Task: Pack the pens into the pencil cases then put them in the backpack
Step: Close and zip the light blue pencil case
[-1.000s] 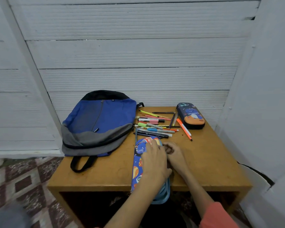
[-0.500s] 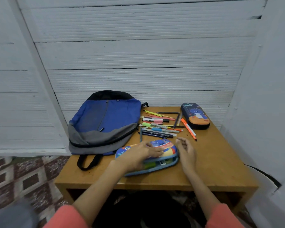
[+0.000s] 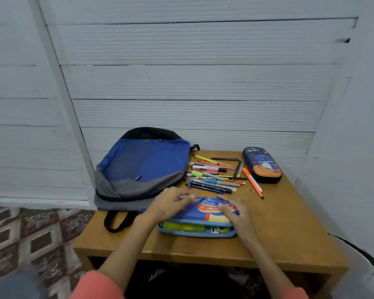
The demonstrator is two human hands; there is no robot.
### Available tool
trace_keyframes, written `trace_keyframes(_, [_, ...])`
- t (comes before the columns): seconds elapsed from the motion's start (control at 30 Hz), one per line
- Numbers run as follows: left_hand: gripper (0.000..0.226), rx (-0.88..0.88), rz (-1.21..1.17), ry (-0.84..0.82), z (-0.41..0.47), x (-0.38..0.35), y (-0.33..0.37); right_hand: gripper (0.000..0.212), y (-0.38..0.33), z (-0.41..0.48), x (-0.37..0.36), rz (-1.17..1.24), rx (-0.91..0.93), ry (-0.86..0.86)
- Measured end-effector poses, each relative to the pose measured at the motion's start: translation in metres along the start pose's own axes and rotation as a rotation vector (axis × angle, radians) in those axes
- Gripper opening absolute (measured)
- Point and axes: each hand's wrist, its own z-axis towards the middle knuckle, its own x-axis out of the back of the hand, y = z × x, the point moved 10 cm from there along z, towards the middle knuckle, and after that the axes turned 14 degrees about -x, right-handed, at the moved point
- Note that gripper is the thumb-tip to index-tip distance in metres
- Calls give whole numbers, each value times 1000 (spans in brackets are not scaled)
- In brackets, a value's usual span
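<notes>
Blue rocket-print pencil case (image 3: 205,212) lies part-filled, unzipped, at the wooden worktop's (image 3: 289,223) front. Right hand (image 3: 235,214) presses it, fingers (image 3: 225,204) flat; left hand (image 3: 171,205) is blurred, grip unclear. Loose coloured pens (image 3: 214,176) and dark second case (image 3: 261,165) await packing into the blue backpack (image 3: 143,167).

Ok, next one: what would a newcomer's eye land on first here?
The left hand and right hand rest on a colourful pencil case near the front edge of the table, its near side gaping over green markers. Behind it lies a bright jumble of pens, with a blue-grey backpack at left and a dark pencil case at far right.
</notes>
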Motion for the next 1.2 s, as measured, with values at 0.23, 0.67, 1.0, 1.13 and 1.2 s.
trace_keyframes(0.23, [34,353,-107,71,-13,12,-87,41,3,2,0,4,-1,21])
trace_keyframes(0.67, [36,385,-509,-213,-16,-19,-107,40,4,6,-2,104,-36,-38])
trace_keyframes(1.0, [18,269,-3,-90,-15,4,-111,45,7,5,-1,113,-67,-36])
trace_keyframes(1.13, [24,272,37,-89,-23,4,-113,53,6,3,-2,108,-61,-44])
trace_keyframes(1.2, [24,270,42,-122,-27,-1,-114,51,5,3,-1,109,-53,-37])
